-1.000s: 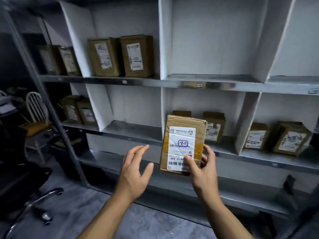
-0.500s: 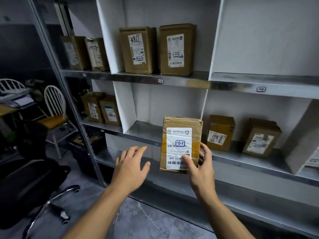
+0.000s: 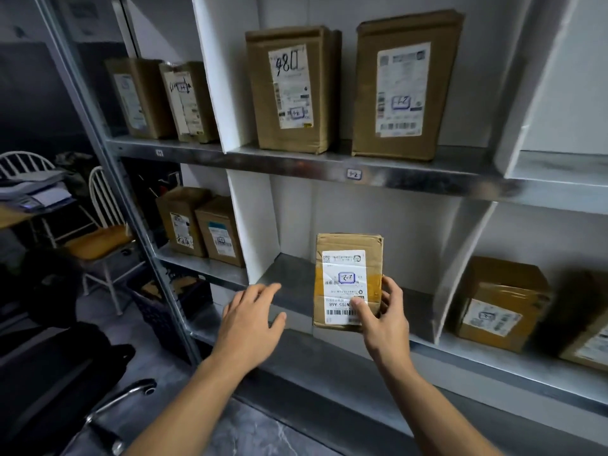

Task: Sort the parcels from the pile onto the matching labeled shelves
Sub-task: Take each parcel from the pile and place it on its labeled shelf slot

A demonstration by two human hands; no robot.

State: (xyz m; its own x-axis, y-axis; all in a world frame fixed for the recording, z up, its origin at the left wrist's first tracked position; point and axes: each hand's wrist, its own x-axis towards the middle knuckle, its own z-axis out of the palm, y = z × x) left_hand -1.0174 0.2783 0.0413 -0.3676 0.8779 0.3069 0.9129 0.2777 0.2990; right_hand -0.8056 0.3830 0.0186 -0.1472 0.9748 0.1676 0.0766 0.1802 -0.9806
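My right hand (image 3: 381, 319) grips a small brown cardboard parcel (image 3: 345, 258) by its lower right corner, thumb on the white label. The parcel stands upright in front of the middle compartment of the lower shelf (image 3: 289, 284), which holds nothing else that I can see. My left hand (image 3: 251, 319) hovers to the parcel's left with fingers spread, holding nothing. A small tag (image 3: 354, 174) sits on the edge of the shelf above this compartment.
Two tall parcels (image 3: 403, 90) stand on the upper shelf above. More parcels fill the left compartments (image 3: 200, 225) and the right one (image 3: 500, 304). White dividers (image 3: 253, 225) separate the bays. Chairs (image 3: 102, 232) and a black crate (image 3: 164, 301) stand at left.
The view has shifted left and closer to the shelves. My right hand carried the parcel up to the middle lower compartment. My left hand stayed beside it, holding nothing.
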